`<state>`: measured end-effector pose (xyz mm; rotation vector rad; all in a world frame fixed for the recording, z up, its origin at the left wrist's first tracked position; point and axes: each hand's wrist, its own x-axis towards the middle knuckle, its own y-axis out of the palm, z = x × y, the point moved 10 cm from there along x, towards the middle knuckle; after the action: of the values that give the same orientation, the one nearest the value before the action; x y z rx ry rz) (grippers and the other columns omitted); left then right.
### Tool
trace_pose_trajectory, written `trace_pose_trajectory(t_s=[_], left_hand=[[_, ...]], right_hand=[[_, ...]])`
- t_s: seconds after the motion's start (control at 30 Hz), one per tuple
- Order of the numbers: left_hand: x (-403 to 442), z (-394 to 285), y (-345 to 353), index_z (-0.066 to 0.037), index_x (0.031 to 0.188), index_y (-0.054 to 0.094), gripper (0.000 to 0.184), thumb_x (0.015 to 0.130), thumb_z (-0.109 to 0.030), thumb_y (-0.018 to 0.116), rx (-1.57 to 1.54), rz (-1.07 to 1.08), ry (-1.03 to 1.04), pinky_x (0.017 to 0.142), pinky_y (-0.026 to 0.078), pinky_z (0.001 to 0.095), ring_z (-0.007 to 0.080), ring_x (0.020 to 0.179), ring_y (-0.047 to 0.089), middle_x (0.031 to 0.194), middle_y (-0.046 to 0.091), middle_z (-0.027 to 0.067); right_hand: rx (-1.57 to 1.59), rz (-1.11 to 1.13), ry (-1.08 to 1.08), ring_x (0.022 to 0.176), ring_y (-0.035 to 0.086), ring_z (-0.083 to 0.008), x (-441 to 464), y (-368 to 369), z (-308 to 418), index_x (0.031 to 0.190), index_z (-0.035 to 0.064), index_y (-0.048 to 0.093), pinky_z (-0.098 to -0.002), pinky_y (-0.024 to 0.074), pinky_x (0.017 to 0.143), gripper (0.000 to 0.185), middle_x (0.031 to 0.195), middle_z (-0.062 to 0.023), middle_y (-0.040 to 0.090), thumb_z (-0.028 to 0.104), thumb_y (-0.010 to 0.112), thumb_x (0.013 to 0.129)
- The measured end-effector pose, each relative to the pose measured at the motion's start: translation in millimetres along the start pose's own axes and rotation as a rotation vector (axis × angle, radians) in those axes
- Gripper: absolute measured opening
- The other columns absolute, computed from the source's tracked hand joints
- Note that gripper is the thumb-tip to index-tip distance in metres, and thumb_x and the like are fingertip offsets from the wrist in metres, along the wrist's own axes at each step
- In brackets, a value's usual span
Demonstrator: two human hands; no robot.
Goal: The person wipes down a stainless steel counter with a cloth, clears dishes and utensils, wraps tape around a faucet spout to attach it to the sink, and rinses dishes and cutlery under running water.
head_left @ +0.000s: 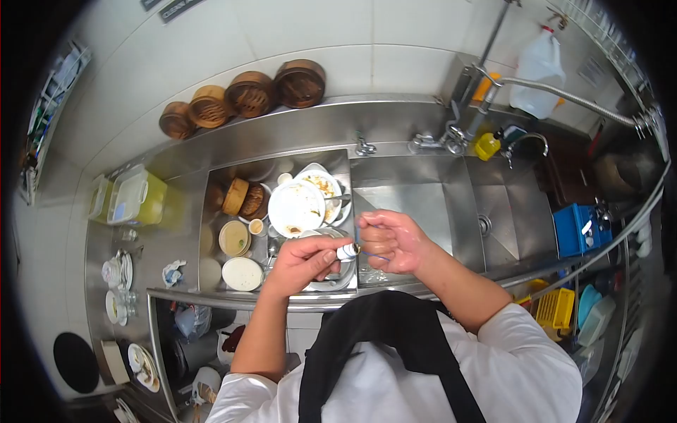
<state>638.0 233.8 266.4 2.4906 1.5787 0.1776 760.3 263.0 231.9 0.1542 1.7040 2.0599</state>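
My left hand (pixel 305 262) pinches a small white cylinder (pixel 346 252) with dark marks, its dark end toward my right hand. My right hand (pixel 396 242) looks wet and is closed on a thin blue strand (pixel 375 256), which runs near the cylinder's end. Whether the strand is joined to the cylinder I cannot make out. Below both hands, a sink basin holds a stack of dirty plates; a white plate (pixel 296 209) with food scraps lies on top. An oval white dish (pixel 242 273) sits left of my left hand.
Bamboo steamers (pixel 252 94) line the ledge behind. A steel basin (pixel 402 204) and a second one with a drain (pixel 484 225) lie to the right, near a blue crate (pixel 580 230). A yellowish tub (pixel 137 197) stands left. A hose (pixel 571 92) hangs at upper right.
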Motion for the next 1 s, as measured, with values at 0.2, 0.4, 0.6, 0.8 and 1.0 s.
trace_pose_trajectory(t_s=[0.2,0.4,0.6,0.8,1.0], left_hand=[[4,7,4,-0.001,0.128,0.070,0.025,0.104,-0.007,0.066,0.039,0.051,-0.135,0.063,0.050,0.0210,0.0053,0.074,0.062,0.092,0.072,0.0039],[4,9,-22,-0.005,0.141,0.063,0.034,0.109,-0.016,0.059,0.167,-0.157,-0.147,0.055,0.036,0.0194,0.0031,0.062,0.045,0.084,0.063,-0.0012],[-11,7,-34,-0.003,0.137,0.067,0.031,0.109,-0.011,0.058,-0.238,-0.178,-0.013,0.054,0.034,0.0207,0.0047,0.061,0.044,0.088,0.065,0.0013],[-11,-6,-6,-0.001,0.133,0.069,0.028,0.107,-0.009,0.062,0.149,0.010,-0.049,0.062,0.040,0.0198,0.0042,0.074,0.053,0.091,0.067,0.0012],[-5,-14,-4,-0.003,0.131,0.068,0.027,0.106,-0.013,0.064,0.363,-0.027,-0.078,0.071,0.048,0.0243,0.0064,0.079,0.057,0.087,0.064,-0.0001]], right_hand=[[-0.841,-0.192,-0.129,0.057,0.048,-0.0060,3,17,15,0.101,0.0035,0.072,-0.0243,0.0392,0.055,0.021,0.063,0.0078,0.050,0.024,0.067,0.103],[-2.010,0.052,-0.673,0.071,0.067,-0.0257,-26,101,17,0.100,0.0093,0.074,-0.0393,0.0505,0.068,0.012,0.085,-0.0081,0.071,0.017,0.072,0.091],[-1.266,-0.098,-0.475,0.087,0.069,-0.0203,-11,11,24,0.099,0.0053,0.070,-0.0391,0.0544,0.083,0.007,0.089,-0.0063,0.071,0.011,0.068,0.097],[-0.102,-0.078,-0.098,0.066,0.050,-0.0104,4,-13,10,0.104,0.0063,0.067,-0.0347,0.0547,0.079,0.008,0.071,0.0043,0.054,0.013,0.065,0.100],[-1.154,-0.185,-0.276,0.071,0.060,-0.0124,-8,29,15,0.108,0.0032,0.075,-0.0320,0.0531,0.072,0.018,0.081,0.0001,0.067,0.018,0.072,0.098]])
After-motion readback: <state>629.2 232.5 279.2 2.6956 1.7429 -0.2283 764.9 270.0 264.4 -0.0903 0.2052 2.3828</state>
